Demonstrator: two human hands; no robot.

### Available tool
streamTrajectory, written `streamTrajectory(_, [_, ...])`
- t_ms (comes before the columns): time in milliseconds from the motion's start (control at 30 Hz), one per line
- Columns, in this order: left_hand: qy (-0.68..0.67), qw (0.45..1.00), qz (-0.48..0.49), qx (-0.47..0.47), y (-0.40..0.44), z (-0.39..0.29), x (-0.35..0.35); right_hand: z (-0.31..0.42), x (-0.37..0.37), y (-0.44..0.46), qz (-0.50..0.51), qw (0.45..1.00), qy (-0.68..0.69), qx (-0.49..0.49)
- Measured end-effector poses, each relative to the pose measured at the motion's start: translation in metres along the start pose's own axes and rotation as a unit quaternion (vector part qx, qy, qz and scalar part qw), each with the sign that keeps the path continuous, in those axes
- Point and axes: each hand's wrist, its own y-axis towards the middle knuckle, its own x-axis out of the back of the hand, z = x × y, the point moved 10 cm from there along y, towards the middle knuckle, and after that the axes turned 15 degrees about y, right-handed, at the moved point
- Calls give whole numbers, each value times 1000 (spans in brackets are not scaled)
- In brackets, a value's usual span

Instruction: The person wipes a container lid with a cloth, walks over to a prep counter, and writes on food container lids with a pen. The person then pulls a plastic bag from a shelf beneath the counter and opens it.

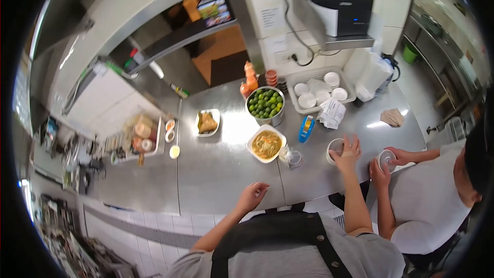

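My left hand [253, 196] hovers by the front edge of the steel counter, its fingers curled in and nothing visible in them. My right hand [348, 153] grips the rim of a round white-rimmed plastic container [331, 159] on the counter; part of it is hidden by the fingers. Between my hands stand small clear plastic cups [293, 158]. Just beyond them is a square white bowl of noodle soup with vegetables [267, 144]. A blue tape dispenser [306, 129] lies to its right.
At right, a co-worker's hands [382, 167] hold a clear round container [387, 158]. Further back are a steel pot of limes [265, 105], orange squeeze bottles [250, 77], a basket of white lids [303, 80], a receipt [332, 113], a crumpled cloth [392, 118] and a white food dish [208, 123].
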Motion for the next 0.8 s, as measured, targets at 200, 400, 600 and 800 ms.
streamTrajectory(200, [-31, 992, 86, -83, 24, -62, -46, -6, -3, 0, 68, 992, 107, 17])
streamTrajectory(400, [-78, 987, 106, -92, 15, -74, -70, 11, 3, -1, 49, 997, 55, 35])
streamTrajectory(600, [-103, 991, 90, -15, 11, -46, -69, 53, -37, 11, 58, 957, 272, 79])
streamTrajectory(800, [-70, 997, 30, 12, 22, -42, -50, 80, -101, 34, 95, 930, 353, 46])
